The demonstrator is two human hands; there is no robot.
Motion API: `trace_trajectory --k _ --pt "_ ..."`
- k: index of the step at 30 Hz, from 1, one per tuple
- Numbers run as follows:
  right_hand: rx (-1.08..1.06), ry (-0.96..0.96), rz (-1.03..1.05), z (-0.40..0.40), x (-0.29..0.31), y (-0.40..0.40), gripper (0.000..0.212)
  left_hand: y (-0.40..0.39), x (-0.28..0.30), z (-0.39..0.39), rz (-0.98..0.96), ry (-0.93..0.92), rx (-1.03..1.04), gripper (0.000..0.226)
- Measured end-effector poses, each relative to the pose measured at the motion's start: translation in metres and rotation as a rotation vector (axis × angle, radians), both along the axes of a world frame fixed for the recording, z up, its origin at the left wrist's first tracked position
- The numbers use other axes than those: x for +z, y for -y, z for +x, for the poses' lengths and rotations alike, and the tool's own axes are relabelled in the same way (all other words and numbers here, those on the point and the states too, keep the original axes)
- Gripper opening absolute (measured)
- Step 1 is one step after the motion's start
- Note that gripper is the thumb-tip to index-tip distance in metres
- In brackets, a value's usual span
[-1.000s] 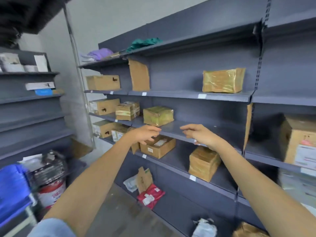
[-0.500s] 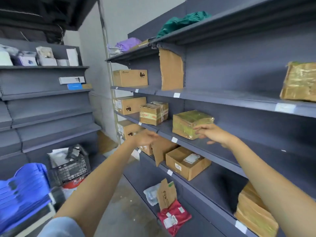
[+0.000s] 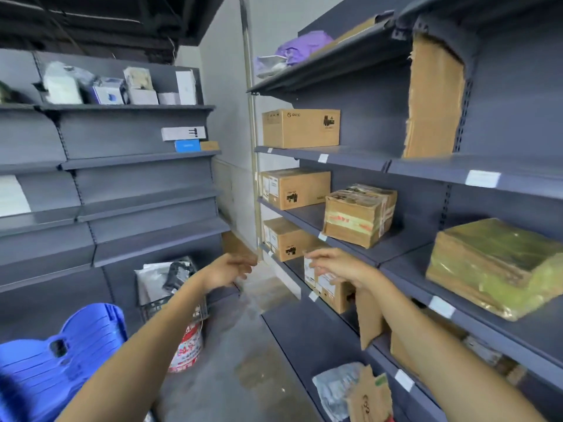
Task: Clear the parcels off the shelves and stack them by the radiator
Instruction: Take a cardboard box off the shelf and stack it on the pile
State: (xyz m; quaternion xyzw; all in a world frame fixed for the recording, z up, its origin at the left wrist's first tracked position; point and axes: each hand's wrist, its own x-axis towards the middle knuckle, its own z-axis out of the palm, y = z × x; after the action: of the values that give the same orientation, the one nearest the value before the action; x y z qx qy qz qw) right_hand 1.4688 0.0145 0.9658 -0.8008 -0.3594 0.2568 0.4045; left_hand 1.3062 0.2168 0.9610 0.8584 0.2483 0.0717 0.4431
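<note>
Grey shelves (image 3: 359, 158) on the right carry several cardboard parcels. A plain box (image 3: 300, 128) sits on the upper shelf, another box (image 3: 295, 187) and a taped parcel (image 3: 359, 214) on the shelf below, and a green-wrapped parcel (image 3: 499, 266) at the right. Lower down stand a brown box (image 3: 286, 239) and a labelled box (image 3: 329, 287). My left hand (image 3: 227, 271) hovers in the aisle, fingers relaxed, holding nothing. My right hand (image 3: 338, 264) reaches in front of the labelled box with loosely spread fingers, empty.
A second grey shelf unit (image 3: 137, 159) on the left holds small white boxes. Below it stand a wire basket (image 3: 170, 287) and a red-and-white bucket (image 3: 187, 348). Blue plastic stools (image 3: 58, 360) fill the lower left. Concrete floor (image 3: 231, 360) runs between the shelf units.
The view has swung left along the shelves. My right hand left the green-wrapped parcel and moved down-left toward the lower boxes. Both hands are closer together.
</note>
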Motion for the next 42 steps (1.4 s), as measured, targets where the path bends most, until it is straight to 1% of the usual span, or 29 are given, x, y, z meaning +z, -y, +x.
trace_trajectory --k 4,6,8,11,13,15,17,19,21,23,24,27,30,33,37,39,42 --pt "-0.009 -0.004 0.05 0.031 0.016 -0.106 0.028 -0.118 0.022 0.023 -0.005 -0.043 0.053 0.033" --pt "-0.04 0.0 0.119 0.051 0.026 -0.151 0.023 -0.174 0.036 0.043 -0.014 -0.01 0.084 0.032" --pt "-0.066 -0.002 0.166 0.072 0.028 -0.19 0.023 -0.221 0.04 0.067 -0.041 0.022 0.094 0.031" --pt "-0.139 0.053 0.213 0.104 0.025 -0.239 0.028 -0.27 0.033 0.111 -0.068 0.054 0.055 0.031" --pt "-0.194 0.093 0.283 0.132 0.03 -0.272 0.028 -0.297 0.028 0.149 -0.08 0.081 0.03 0.031" --pt "-0.227 0.121 0.351 0.162 0.044 -0.305 0.028 -0.321 0.027 0.193 -0.103 0.124 0.001 0.031" --pt "-0.227 0.19 0.399 0.197 0.065 -0.336 0.028 -0.342 0.033 0.238 -0.088 0.151 -0.038 0.032" --pt "-0.233 0.302 0.412 0.231 0.094 -0.365 0.03 -0.363 0.046 0.278 -0.007 0.12 -0.097 0.034" --pt "-0.244 0.408 0.404 0.266 0.126 -0.392 0.032 -0.391 0.067 0.314 0.144 0.096 -0.158 0.035" --pt "-0.278 0.502 0.431 0.299 0.153 -0.416 0.034 -0.423 0.09 0.342 0.283 0.128 -0.139 0.034" --pt "-0.301 0.528 0.462 0.313 0.164 -0.426 0.035 -0.438 0.099 0.355 0.319 0.167 -0.114 0.034" --pt "-0.374 0.594 0.508 0.346 0.178 -0.447 0.045 -0.481 0.106 0.385 0.401 0.294 -0.051 0.033" --pt "-0.432 0.725 0.494 0.37 0.174 -0.464 0.062 -0.52 0.097 0.419 0.451 0.334 -0.079 0.035" --pt "-0.479 0.754 0.429 0.392 0.167 -0.479 0.071 -0.553 0.103 0.467 0.417 0.381 -0.129 0.037" --pt "-0.598 0.685 0.329 0.411 0.158 -0.503 0.069 -0.575 0.119 0.539 0.279 0.437 -0.233 0.047" --pt "-0.64 0.671 0.372 0.415 0.156 -0.517 0.061 -0.583 0.124 0.574 0.224 0.477 -0.269 0.05" --pt "-0.723 0.663 0.449 0.416 0.154 -0.533 0.053 -0.591 0.141 0.62 0.086 0.501 -0.245 0.057"
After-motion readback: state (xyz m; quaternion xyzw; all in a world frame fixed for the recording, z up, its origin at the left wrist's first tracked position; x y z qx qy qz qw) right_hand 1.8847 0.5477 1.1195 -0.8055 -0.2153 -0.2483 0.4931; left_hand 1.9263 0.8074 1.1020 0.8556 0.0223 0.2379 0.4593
